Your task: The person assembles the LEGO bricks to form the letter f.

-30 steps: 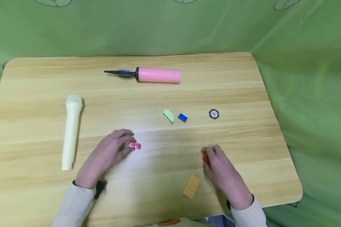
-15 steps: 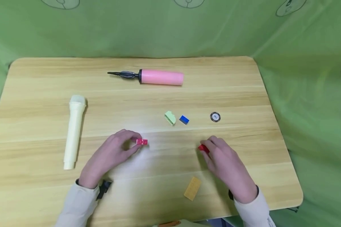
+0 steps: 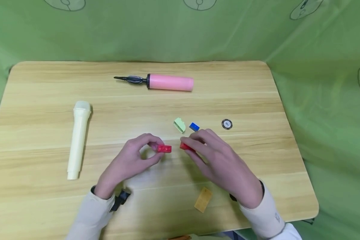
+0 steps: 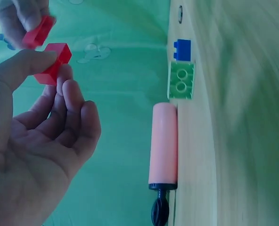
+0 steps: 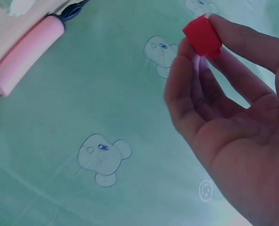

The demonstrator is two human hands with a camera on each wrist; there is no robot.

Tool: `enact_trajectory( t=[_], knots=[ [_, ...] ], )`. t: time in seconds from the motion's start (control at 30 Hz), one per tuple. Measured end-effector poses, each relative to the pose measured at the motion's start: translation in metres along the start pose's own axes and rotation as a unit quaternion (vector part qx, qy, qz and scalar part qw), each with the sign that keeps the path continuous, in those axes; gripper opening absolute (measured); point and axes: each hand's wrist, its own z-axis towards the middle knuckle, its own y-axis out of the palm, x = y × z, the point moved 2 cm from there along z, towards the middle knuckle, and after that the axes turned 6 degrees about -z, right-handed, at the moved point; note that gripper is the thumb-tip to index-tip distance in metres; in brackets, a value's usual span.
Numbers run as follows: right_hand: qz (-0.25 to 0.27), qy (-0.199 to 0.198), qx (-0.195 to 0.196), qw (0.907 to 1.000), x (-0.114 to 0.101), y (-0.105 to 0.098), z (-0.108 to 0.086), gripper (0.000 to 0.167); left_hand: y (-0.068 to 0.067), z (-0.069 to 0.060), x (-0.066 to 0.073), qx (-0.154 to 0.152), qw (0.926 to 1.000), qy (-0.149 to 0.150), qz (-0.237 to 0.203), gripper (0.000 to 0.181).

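Observation:
Between thumb and fingers my left hand (image 3: pixel 133 156) pinches a small red toy brick (image 3: pixel 165 149), its studs facing up in the head view. Just across from it, my right hand (image 3: pixel 220 158) pinches another red toy brick (image 3: pixel 184 146), partly hidden by the fingers. A narrow gap separates the two bricks, and both are held above the table. The left wrist view shows the left brick (image 4: pixel 47 76) under the thumb, with the right brick (image 4: pixel 37 34) close by. One end of the right brick (image 5: pixel 201 36) faces the right wrist camera.
Beyond the hands lie a pale green brick (image 3: pixel 179 125), a blue brick (image 3: pixel 194 126) and a round chip (image 3: pixel 227 124). A yellow-orange flat brick (image 3: pixel 203 199) is near the front edge. A white microphone (image 3: pixel 78 140) lies left, a pink hand pump (image 3: pixel 171 82) at the back.
Both hands have come together over the table, each carrying its red brick: the left moved right, the right moved left and away from the person. The other things stayed put.

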Motion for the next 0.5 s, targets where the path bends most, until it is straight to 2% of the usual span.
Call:
enact_trajectory(
  t=[0.27,0.5],
  knots=[
    [0.021,-0.051,-0.015,0.9984,-0.014,0.003,0.020,0.032,0.006,0.002,0.007,0.011,0.9991,0.023,-0.033,0.024],
    [0.012,-0.078,-0.026,0.9966,-0.019,0.009,0.025,0.029,0.008,0.000,0.008,0.010,0.9983,0.032,-0.047,0.025]
  ],
)
